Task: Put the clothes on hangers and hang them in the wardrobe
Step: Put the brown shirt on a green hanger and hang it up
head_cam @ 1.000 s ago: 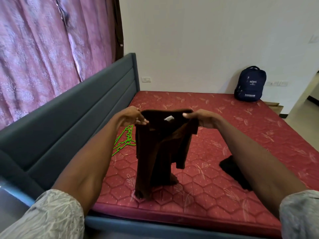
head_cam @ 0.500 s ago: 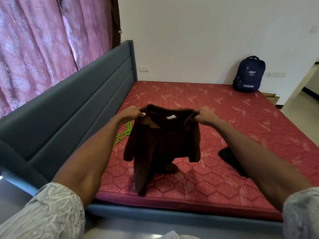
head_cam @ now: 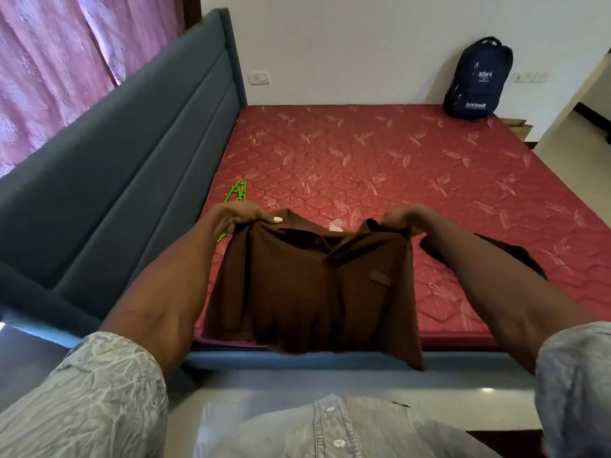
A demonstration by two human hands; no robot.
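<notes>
Red mattress (head_cam: 380, 160) bears green hangers (head_cam: 237, 192) and a dark garment (head_cam: 509, 256); neither is paired yet. Left hand (head_cam: 236, 216) and right hand (head_cam: 405, 219) each pinch a shoulder of the brown shirt (head_cam: 314, 285), held spread, unhung; no wardrobe shows.

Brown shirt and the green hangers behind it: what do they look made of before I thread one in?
Brown shirt: soft matte fabric, probably a cotton knit; it drapes in folds from left hand and right hand, with a buttoned placket. Green hangers: likely thin moulded plastic, judging by the bright uniform colour and slim bars; mostly hidden behind the left hand.
</notes>
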